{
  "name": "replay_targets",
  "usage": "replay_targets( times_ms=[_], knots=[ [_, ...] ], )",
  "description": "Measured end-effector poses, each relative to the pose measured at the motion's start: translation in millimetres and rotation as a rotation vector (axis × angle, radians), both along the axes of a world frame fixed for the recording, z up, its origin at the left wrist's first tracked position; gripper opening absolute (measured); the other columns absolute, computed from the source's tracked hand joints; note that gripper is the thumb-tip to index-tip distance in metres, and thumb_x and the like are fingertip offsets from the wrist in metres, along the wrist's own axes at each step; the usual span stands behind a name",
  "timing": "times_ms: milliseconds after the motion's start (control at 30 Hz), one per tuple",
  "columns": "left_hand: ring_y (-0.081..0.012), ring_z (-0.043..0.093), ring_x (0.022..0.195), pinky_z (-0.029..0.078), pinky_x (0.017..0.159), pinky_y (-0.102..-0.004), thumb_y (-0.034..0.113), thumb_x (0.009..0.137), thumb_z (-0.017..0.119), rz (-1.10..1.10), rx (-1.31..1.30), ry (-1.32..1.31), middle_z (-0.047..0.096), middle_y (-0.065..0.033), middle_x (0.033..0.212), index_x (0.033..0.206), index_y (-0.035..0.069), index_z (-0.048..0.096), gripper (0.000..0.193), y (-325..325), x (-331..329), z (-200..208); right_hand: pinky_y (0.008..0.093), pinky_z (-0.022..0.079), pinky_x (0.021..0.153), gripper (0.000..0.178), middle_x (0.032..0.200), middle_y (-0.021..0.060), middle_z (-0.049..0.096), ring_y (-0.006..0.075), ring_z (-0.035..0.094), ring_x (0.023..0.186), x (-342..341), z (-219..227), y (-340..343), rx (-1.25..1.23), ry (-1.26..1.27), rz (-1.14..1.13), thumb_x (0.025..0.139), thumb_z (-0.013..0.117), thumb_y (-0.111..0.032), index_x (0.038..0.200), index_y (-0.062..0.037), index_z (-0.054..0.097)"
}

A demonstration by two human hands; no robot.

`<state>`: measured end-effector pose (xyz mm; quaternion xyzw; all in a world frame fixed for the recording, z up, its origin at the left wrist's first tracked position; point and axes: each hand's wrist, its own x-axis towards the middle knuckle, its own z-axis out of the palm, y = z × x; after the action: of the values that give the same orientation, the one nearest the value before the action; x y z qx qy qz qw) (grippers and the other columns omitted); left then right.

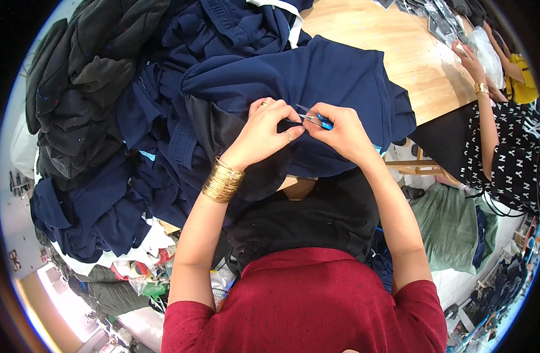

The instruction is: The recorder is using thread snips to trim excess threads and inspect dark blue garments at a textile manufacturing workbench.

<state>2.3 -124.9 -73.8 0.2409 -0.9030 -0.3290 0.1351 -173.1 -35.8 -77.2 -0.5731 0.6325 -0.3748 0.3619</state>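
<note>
A navy garment (340,76) is spread in front of me over the table edge, with a darker, smoother panel (208,126) showing on its left. My left hand (267,130) is closed in a pinch on the navy cloth at its middle; the exact bit between the fingertips is hard to see. Small thread snips (325,123) with blue handles sit in my right hand (343,132). Their narrow metal blades point left, right at my left fingertips, and look parted.
Navy garments (99,206) are heaped at the left, beside a pile of black ones (96,76). The wooden table (355,29) shows at the far right, with plastic-wrapped packs (440,20) on it. A co-worker's arm (487,123) reaches there; a green sack (446,226) stands below.
</note>
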Motion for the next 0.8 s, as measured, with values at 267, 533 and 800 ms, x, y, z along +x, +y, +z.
replay_targets(
  times_ms=[267, 533, 800],
  knots=[
    [-0.0193, 0.051, 0.088, 0.028, 0.097, -0.0355, 0.025, 0.079, 0.065, -0.017, 0.059, -0.009, 0.055, -0.0029, 0.082, 0.085, 0.005, 0.059, 0.021, -3, -1, 3, 0.0195, 0.042, 0.066, 0.010, 0.075, 0.0003, 0.061, 0.0058, 0.054, 0.070, 2, -15, 0, 0.166, -0.588, -0.128, 0.079, 0.064, -0.008, 0.081, 0.0015, 0.063],
    [-0.0188, 0.052, 0.090, 0.028, 0.095, -0.0349, 0.023, 0.079, 0.065, -0.005, 0.088, -0.008, 0.057, -0.0026, 0.083, 0.087, 0.007, 0.062, 0.018, -1, 0, 4, 0.0222, 0.044, 0.064, 0.015, 0.073, 0.0040, 0.065, 0.0067, 0.057, 0.068, -10, -16, 6, 0.081, -0.468, -0.126, 0.078, 0.066, -0.013, 0.083, 0.0013, 0.067],
    [-0.0188, 0.053, 0.092, 0.031, 0.093, -0.0350, 0.021, 0.080, 0.064, -0.019, 0.111, -0.029, 0.060, -0.0026, 0.087, 0.089, 0.007, 0.063, 0.017, -1, -3, 10, 0.0278, 0.047, 0.067, 0.027, 0.081, 0.0087, 0.065, 0.0157, 0.063, 0.073, -4, -9, 15, -0.152, -0.140, -0.212, 0.081, 0.066, -0.025, 0.097, -0.0037, 0.062]
  ],
)
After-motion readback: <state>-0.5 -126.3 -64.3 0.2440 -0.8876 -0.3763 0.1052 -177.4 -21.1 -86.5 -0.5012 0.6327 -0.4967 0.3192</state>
